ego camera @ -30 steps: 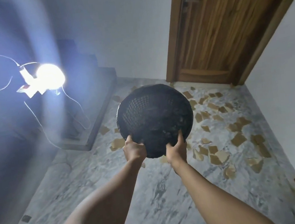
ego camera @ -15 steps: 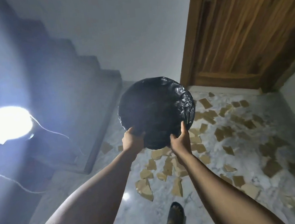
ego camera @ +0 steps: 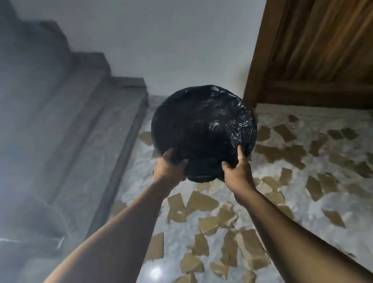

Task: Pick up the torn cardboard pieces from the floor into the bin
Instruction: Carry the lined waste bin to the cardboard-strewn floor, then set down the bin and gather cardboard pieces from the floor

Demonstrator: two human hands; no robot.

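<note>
I hold a round black bin (ego camera: 203, 132), lined with a crinkled black plastic bag, out in front of me above the floor. My left hand (ego camera: 169, 168) grips its near left rim. My right hand (ego camera: 238, 170) grips the near right rim, thumb up on the plastic. Several torn brown cardboard pieces (ego camera: 200, 202) lie scattered on the marble floor (ego camera: 307, 215) below and to the right of the bin, from near my arms out to the door.
Grey stone stairs (ego camera: 99, 128) rise on the left, with a raised edge along the floor. A wooden door (ego camera: 323, 37) stands at the upper right. A white wall (ego camera: 168, 37) closes the far end. Bright glare comes from the left edge.
The view has moved forward and swung right; the lamp has left the frame. The bin, earlier showing its mesh side, now shows the black bag. Both hands kept their grip.
</note>
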